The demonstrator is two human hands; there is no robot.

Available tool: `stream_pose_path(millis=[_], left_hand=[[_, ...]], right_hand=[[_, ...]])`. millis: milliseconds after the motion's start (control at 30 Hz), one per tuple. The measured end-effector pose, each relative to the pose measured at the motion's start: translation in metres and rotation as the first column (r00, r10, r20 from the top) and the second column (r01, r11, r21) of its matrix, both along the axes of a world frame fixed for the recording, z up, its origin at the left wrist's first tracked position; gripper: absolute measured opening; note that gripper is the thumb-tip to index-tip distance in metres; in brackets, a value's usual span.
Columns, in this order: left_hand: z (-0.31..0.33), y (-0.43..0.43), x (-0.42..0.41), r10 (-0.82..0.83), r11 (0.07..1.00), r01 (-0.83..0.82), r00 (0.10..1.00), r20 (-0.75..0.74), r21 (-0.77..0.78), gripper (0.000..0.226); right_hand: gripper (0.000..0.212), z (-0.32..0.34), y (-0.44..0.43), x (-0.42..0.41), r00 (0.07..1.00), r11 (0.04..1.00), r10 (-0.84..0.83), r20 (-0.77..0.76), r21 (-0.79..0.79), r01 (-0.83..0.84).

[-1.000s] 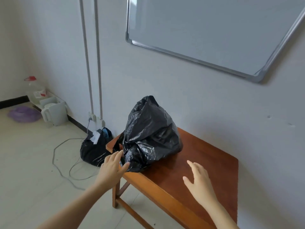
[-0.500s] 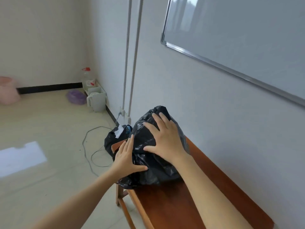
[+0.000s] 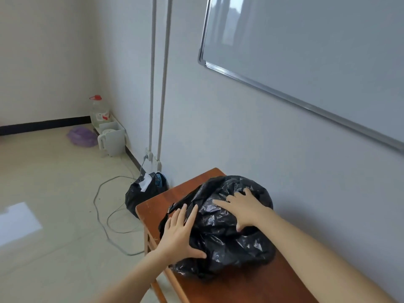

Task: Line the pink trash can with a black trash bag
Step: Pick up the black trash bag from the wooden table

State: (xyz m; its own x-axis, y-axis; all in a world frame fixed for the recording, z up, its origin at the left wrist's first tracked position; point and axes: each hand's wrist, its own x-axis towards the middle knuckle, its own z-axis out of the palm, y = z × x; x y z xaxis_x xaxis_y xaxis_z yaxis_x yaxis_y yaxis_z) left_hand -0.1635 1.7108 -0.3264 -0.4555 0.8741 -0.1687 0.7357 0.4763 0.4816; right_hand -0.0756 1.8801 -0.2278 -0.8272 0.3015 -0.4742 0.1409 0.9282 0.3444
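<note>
We see 1 crumpled black trash bag [image 3: 220,228] lying on 1 wooden table [image 3: 240,287]. Our 2 hands press flat on it, fingers spread: left hand [image 3: 178,234] on its near side, right hand [image 3: 244,207] on top. No readable writing.

A crumpled black trash bag [image 3: 220,226] sat bunched on the wooden table [image 3: 247,289], which stood against the grey wall. The left hand [image 3: 179,235] lay flat on the bag's near-left side, fingers spread — the right hand [image 3: 244,209] pressed on its top, fingers splayed and partly sunk into the folds. On the floor beside the table's far corner stood a second black bag [image 3: 140,194] with white paper in its mouth. Farther off, near the corner — a white kettle [image 3: 112,141], a clear jug [image 3: 99,111] and a purple bag [image 3: 82,136].
</note>
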Motion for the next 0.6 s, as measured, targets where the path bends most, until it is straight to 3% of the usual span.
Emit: stream_pose_path(millis=[100,200,333,433,600], left_hand=[[0.001,0.024,0.018,-0.022,1.000,0.022,0.999,0.025,-0.012,0.126],[-0.001,0.043,0.040,-0.050,0.997,0.055,0.996,0.075,-0.063,0.119],[-0.007,0.051,0.069,0.040,0.999,-0.039,0.997,0.066,-0.014,0.085],[0.000,0.038,0.066,0.120,0.987,-0.123,0.992,0.035,0.099,0.048],[0.028,-0.028,0.011,0.351,0.902,-0.357,0.934,0.067,0.244,0.033]], right_hand=[[0.067,-0.016,0.009,0.037,0.985,0.995,-0.098,-0.145,-0.044,0.093],[0.050,-0.029,0.013,0.070,0.946,0.985,-0.168,-0.277,-0.090,0.148],[0.039,-0.035,0.016,0.097,0.883,0.976,-0.204,-0.423,-0.162,0.148],[0.033,-0.031,0.017,0.093,0.824,0.976,-0.179,-0.538,-0.199,0.082],[0.022,-0.023,-0.015,0.025,0.695,0.952,-0.016,-0.718,-0.223,-0.208]])
